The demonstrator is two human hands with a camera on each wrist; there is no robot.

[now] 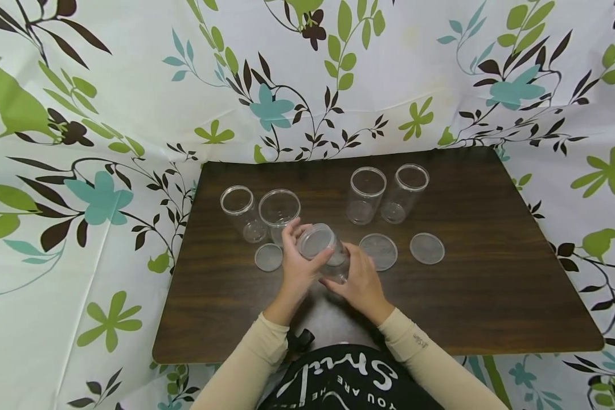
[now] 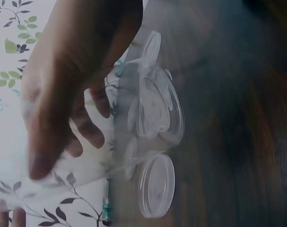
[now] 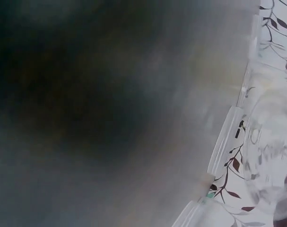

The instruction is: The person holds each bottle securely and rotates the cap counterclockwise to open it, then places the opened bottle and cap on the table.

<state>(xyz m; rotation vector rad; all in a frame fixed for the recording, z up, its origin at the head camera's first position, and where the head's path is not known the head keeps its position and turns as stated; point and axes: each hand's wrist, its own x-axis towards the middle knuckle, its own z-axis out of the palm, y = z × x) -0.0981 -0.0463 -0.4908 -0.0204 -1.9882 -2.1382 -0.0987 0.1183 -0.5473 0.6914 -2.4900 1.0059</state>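
In the head view a clear jar (image 1: 338, 267) is tilted between the two hands, over the front middle of the table. A frosted round lid (image 1: 316, 242) covers its upper end. My left hand (image 1: 298, 262) grips the lidded end, thumb on the near side and fingers on the far side. Lower on the jar, my right hand (image 1: 361, 280) holds the body from the right, thumb beneath. The left wrist view shows the left hand (image 2: 63, 94) with bent fingers beside clear plastic. At the right edge of the right wrist view, the clear jar (image 3: 268, 146) shows only partly.
Open clear jars stand at the back left (image 1: 237, 213) and back right (image 1: 366, 199) of the brown table (image 1: 482, 296). Loose lids lie flat nearer the front: a left lid (image 1: 269, 257), a middle lid (image 1: 384, 250) and a right lid (image 1: 427, 249). Patterned cloth (image 1: 148, 114) surrounds the table.
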